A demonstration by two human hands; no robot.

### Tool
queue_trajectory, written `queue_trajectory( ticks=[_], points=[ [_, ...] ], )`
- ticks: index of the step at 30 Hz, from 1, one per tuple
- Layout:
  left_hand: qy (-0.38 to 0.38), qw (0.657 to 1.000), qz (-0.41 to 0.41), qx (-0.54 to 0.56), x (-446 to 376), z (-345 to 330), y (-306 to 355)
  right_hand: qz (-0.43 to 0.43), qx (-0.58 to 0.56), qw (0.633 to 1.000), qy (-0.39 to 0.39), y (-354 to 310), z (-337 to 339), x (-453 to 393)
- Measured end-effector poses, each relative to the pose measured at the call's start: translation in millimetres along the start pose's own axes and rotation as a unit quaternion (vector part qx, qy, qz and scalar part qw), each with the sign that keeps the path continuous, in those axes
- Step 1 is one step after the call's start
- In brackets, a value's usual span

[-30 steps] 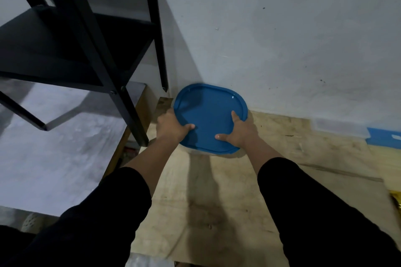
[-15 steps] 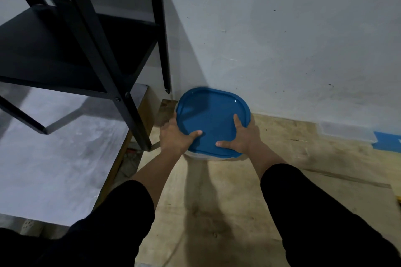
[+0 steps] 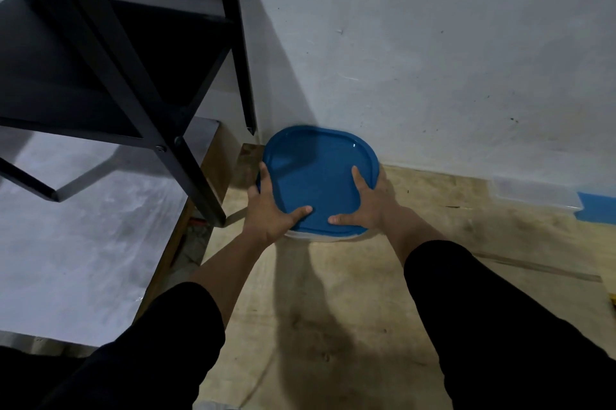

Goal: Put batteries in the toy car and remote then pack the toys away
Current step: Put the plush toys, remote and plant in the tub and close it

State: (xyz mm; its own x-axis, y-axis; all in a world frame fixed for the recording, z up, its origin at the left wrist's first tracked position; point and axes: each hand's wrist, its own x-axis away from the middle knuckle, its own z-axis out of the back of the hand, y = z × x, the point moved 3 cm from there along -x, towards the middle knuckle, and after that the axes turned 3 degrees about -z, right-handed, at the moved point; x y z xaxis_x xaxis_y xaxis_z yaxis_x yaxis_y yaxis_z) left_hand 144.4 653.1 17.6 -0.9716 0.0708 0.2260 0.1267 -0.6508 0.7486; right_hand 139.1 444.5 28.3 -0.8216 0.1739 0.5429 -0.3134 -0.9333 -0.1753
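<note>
- Left hand (image 3: pixel 270 213) on the near-left edge of the blue lid (image 3: pixel 316 176): thumb laid flat across the top, pointing right, index finger straight along the left rim, other fingers hidden past the edge.
- Right hand (image 3: pixel 368 206) on the near-right edge of the same lid: thumb flat on top, pointing left toward the other thumb, index finger stretched up the right side, remaining fingers wrapped out of sight round the rim.
- Thumb tips close together but apart, near the lid's front edge.
- Both forearms bare, black sleeves (image 3: pixel 483 326) pushed up toward the elbows.
- Lid rounded-square, glossy, seated on a clear plastic container (image 3: pixel 313 237), only a thin strip of which shows under the front edge.
- Container resting on a plywood board (image 3: pixel 333 309) on the floor, pushed up against the white wall (image 3: pixel 433 59).
- Contents of the container hidden by the lid; toy car and remote not visible.
- Black metal shelf (image 3: pixel 116 59) standing to the left, one leg ending just left of the lid.
- Second clear container (image 3: pixel 533 194) with a blue piece beside it farther right along the wall, well apart from the hands.
</note>
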Motion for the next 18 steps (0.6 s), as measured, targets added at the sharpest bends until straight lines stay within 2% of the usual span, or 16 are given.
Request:
queue_trajectory(
  ticks=[3,6,9,18],
  points=[
    [0.048,0.999,-0.008,-0.004,10,-5,1,0.012,0.011,1.0,-0.014,3,5,-2],
    [0.089,0.987,-0.029,-0.132,16,-9,3,0.013,0.011,1.0,-0.023,7,7,-2],
    [0.076,0.976,-0.031,-0.2,14,-8,3,0.01,0.007,0.999,-0.032,7,6,-1],
    [0.046,0.972,-0.006,-0.23,6,-5,2,-0.001,0.055,0.997,-0.052,0,12,-4]
  ],
)
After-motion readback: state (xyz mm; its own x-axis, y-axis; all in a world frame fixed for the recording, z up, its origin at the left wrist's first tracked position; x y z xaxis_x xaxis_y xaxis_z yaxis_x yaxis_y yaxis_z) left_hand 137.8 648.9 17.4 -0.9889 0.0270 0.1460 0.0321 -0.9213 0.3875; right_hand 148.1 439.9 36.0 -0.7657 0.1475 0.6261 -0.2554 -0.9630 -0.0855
